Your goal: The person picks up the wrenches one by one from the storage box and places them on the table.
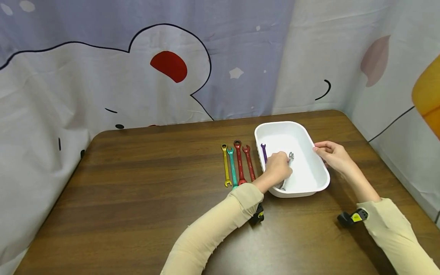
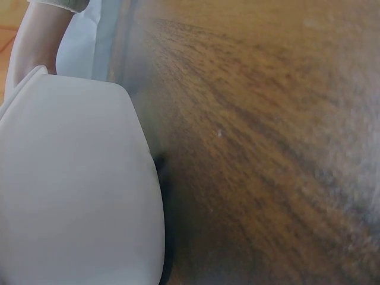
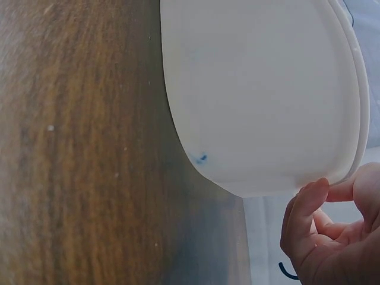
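Note:
A white tray (image 1: 304,179) stands at the right of the table. Inside it, my left hand (image 1: 277,167) has its fingers curled over a silver combination wrench (image 1: 291,156), whose two ends show past the fingers. To the left of that hand a purple wrench (image 1: 263,149) lies along the tray's left wall, its lower part hidden. My right hand (image 1: 332,154) pinches the tray's right rim between thumb and fingers. The right wrist view shows the right hand (image 3: 338,228) at the rim of the tray (image 3: 267,101). The left wrist view catches just the tray's outer wall (image 2: 83,178).
Left of the tray, a yellow wrench (image 1: 226,166), a teal wrench (image 1: 232,166), a larger red wrench (image 1: 239,162) and another red wrench (image 1: 249,160) lie side by side on the wooden table (image 1: 144,183). A printed curtain (image 1: 240,49) hangs behind the table.

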{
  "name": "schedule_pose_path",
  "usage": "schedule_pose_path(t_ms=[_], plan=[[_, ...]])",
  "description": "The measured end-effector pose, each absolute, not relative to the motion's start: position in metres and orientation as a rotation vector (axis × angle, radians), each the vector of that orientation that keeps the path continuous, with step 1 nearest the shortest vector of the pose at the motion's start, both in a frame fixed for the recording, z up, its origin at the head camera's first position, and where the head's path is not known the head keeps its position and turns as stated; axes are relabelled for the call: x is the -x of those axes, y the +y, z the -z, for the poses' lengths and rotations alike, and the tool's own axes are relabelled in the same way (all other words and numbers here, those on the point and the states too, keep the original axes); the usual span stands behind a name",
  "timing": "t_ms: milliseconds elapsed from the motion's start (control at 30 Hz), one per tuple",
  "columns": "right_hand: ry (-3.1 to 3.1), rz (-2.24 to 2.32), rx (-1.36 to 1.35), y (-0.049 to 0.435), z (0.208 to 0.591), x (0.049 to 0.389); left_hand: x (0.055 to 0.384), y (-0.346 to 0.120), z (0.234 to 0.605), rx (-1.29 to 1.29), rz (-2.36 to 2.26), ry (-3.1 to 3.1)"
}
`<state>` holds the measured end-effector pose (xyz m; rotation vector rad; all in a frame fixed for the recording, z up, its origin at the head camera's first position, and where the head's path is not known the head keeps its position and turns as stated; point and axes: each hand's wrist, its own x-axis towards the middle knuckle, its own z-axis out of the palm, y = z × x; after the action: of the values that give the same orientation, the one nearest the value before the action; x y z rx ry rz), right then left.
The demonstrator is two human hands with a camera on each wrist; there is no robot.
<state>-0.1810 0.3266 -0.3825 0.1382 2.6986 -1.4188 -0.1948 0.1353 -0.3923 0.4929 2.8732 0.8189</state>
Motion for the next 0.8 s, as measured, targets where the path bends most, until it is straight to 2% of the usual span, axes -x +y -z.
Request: schedule_pose_path(t_ms=[467, 800], plan=[[2.7, 1.418, -0.138, 0.3267, 0.3834, 0.1812, 0.1963, 0.1353, 0.3909, -0.428, -1.363, 2.765], [2.695, 1.442, -0.128, 0.3264, 0.3818, 0.1803, 0.1989, 0.1358, 0.3883, -0.397, -1.564, 2.713]])
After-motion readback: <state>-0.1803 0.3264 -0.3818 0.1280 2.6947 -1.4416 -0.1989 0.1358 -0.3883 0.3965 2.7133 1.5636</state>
